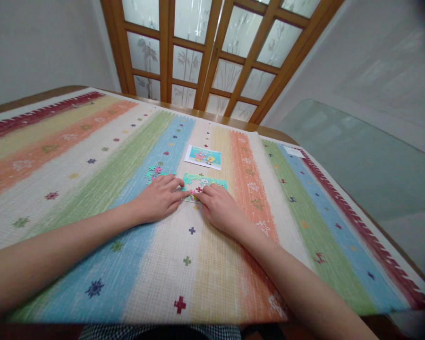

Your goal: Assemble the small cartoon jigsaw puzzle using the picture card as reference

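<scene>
White-and-dark checked fabric (92, 332) at bottom edge of frame. Bare left forearm (67, 245) in from lower left, bare right forearm (286, 264) from lower right, both over striped tablecloth (166, 250) with small crosses, snowflakes, trees. Left hand (159, 198) just left of frame centre, palm down, fingers loosely spread, not closed round anything, index fingertip at small pink jigsaw piece (193, 192). Right hand (217, 205) just right of centre, fingers curled, index fingertip at same pink piece; cannot tell if pinching or only pressing. Partly assembled jigsaw puzzle (216, 181) at frame centre, between and just beyond hands, mostly teal-green, cloth showing through a gap, lower right partly hidden by right hand. Loose jigsaw pieces (152, 174), teal and pink, clustered just beyond left hand. SpongeBob picture card (203, 157) with white border, flat, just above puzzle in frame. White paper (293, 151) farther right, near cloth edge. Glossy wooden table edge (262, 128) behind. Pale green panel (357, 156) at right. Wood-framed doors (166, 52) with plant-patterned frosted panes at top centre, pale wall (46, 52) upper left.
</scene>
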A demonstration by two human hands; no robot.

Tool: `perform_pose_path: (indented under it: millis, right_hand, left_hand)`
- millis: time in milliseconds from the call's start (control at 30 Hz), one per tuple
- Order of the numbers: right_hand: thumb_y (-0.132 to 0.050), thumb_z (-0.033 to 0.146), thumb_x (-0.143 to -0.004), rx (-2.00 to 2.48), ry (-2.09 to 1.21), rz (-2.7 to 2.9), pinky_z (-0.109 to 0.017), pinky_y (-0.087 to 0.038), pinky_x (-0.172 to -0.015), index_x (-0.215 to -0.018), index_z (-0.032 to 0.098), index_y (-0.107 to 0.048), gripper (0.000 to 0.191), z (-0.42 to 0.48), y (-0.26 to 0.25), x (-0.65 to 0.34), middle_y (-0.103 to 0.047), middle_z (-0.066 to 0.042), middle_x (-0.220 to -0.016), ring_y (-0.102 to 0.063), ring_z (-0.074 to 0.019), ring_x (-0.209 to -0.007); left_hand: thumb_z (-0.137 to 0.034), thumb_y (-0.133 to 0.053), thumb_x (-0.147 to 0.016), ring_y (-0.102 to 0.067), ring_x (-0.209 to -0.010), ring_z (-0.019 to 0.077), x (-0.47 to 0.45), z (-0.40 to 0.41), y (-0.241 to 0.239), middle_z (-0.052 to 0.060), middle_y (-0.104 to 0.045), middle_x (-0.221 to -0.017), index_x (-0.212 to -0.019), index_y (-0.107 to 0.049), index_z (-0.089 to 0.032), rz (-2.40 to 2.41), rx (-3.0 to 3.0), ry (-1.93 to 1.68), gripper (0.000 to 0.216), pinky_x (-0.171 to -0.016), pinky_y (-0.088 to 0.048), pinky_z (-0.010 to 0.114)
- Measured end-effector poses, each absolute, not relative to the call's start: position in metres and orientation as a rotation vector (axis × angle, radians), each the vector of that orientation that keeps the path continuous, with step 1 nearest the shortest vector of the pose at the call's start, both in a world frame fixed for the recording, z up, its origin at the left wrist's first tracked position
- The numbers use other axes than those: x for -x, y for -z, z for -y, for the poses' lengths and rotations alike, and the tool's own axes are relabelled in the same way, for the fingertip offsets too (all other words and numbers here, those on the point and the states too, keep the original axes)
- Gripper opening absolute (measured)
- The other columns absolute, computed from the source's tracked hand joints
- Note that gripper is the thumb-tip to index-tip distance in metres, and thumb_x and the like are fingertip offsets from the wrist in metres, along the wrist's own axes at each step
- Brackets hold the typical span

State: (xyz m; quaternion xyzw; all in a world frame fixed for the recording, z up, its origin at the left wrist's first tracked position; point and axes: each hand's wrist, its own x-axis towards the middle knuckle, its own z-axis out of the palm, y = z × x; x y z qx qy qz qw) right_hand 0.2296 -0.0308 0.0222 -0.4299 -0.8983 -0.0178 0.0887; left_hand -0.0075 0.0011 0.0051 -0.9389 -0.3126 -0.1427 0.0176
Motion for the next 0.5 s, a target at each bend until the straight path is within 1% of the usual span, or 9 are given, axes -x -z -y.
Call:
perform_pose_path:
  millis: [167,267,367,500]
  right_hand:
    - [-0.048,0.011,-0.092,1.251,-0.116,2.502,-0.036,-0.042,-0.084,-0.117,0.015,-0.067,0.032,0.027,-0.011,-0.238,-0.066,-0.011,-0.094,-0.056,-0.0230,-0.092]
    - [-0.047,0.012,-0.093,1.230,-0.126,2.484,-0.036,-0.042,-0.084,-0.122,0.015,-0.065,0.035,0.026,-0.007,-0.239,-0.065,-0.010,-0.094,-0.055,-0.0229,-0.092]
    - [-0.047,0.014,-0.095,1.234,-0.092,2.522,-0.035,-0.040,-0.082,-0.123,0.018,-0.067,0.034,0.026,-0.007,-0.236,-0.065,-0.010,-0.094,-0.054,-0.0223,-0.090]
    - [-0.049,0.013,-0.095,1.300,-0.090,2.562,-0.036,-0.039,-0.081,-0.119,0.016,-0.069,0.032,0.026,-0.012,-0.230,-0.066,-0.010,-0.095,-0.053,-0.0227,-0.091]
  left_hand:
    - [-0.026,-0.041,-0.099,-0.053,-0.110,0.0247,0.017,-0.013,-0.009,0.011,-0.060,-0.113,-0.116,-0.064,-0.017,1.262,2.890,0.938,0.029,-0.101,-0.042,0.044]
    - [-0.023,-0.041,-0.096,-0.055,-0.107,0.0233,0.028,-0.023,-0.015,0.008,-0.060,-0.106,-0.106,-0.063,-0.019,1.388,2.798,1.152,0.024,-0.100,-0.044,0.043]
    - [-0.021,-0.043,-0.093,-0.056,-0.100,0.0221,0.040,-0.033,-0.022,0.007,-0.059,-0.102,-0.102,-0.063,-0.020,1.481,2.724,1.223,0.021,-0.096,-0.046,0.041]
    - [-0.021,-0.044,-0.091,-0.057,-0.094,0.0206,0.057,-0.044,-0.029,0.006,-0.058,-0.098,-0.097,-0.064,-0.020,1.540,2.704,1.232,0.021,-0.088,-0.048,0.037]
